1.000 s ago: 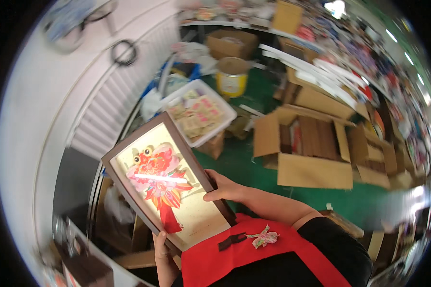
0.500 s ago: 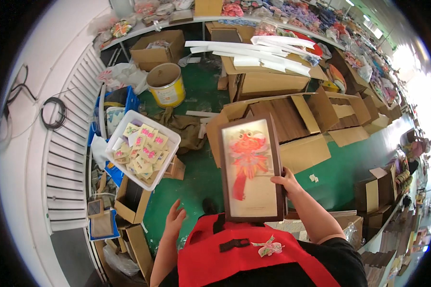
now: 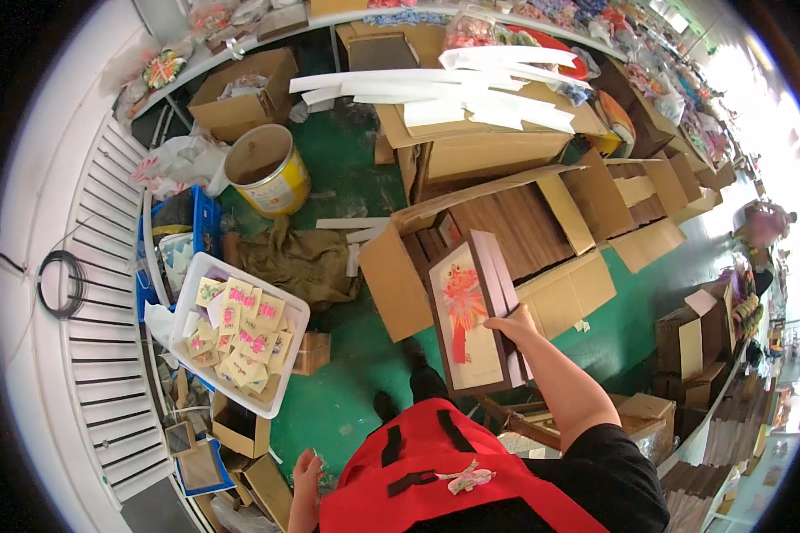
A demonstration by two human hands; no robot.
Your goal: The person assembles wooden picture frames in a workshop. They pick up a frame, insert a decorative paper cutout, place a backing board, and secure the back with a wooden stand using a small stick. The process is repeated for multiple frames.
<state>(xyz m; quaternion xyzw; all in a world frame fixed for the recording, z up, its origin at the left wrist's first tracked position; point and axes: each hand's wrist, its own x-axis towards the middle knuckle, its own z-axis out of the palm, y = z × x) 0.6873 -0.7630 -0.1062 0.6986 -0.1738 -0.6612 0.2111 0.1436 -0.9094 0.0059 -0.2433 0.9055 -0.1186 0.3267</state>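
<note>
My right hand [image 3: 517, 329] grips a dark brown framed picture [image 3: 462, 306] by its right side, thumb over the front edge. Behind the pane is a red and orange fish-like figure with a long red tail, on a cream backing. The frame leans, so its thick side shows. Beyond it stands an open cardboard box [image 3: 391, 289] packed with brown wood-grain pieces [image 3: 516, 222]. Low on the left, my left hand [image 3: 308, 478] hangs with loosely bent fingers, apparently holding nothing. Above it is a white tub [image 3: 282, 391] of small cream cards with pink designs [image 3: 244, 333].
Long white strips [image 3: 418, 84] lie across a large carton at the back. A yellow drum [image 3: 280, 186] stands near crumpled olive cloth [image 3: 302, 258] on the green floor. More cartons [image 3: 684, 355] stand at right. A white railing [image 3: 107, 293] runs along the left.
The framed picture has turned and tilted, with its thick side now showing more. My left hand has dropped lower. The view has shifted, and my foot shows farther forward.
</note>
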